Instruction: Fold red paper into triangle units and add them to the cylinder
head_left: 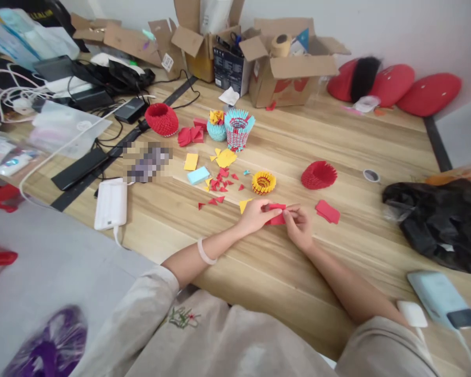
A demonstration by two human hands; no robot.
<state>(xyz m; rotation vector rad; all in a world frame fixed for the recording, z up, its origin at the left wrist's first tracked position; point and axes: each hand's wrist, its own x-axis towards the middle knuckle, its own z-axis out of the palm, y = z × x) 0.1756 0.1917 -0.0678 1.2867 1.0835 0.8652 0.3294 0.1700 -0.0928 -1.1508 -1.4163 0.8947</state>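
My left hand [257, 215] and my right hand [298, 225] meet over the table, both closed on one piece of red paper [277, 220] with a folded upper edge. Just behind my left hand lies a piece of yellow paper [245, 205]. Small red folded triangles [220, 183] are scattered to the left, near a yellow ring of folded pieces [264, 183]. A red folded-paper bowl [319, 175] stands beyond my right hand, and a stack of red slips [327, 211] lies to its right.
A blue-and-red paper vase [238, 130] and another red bowl [161, 119] stand farther back. Cardboard boxes [290, 68] line the wall. A white power bank [111, 204] lies left, a black plastic bag [439, 222] right. A tape roll [371, 175] lies right of the bowl.
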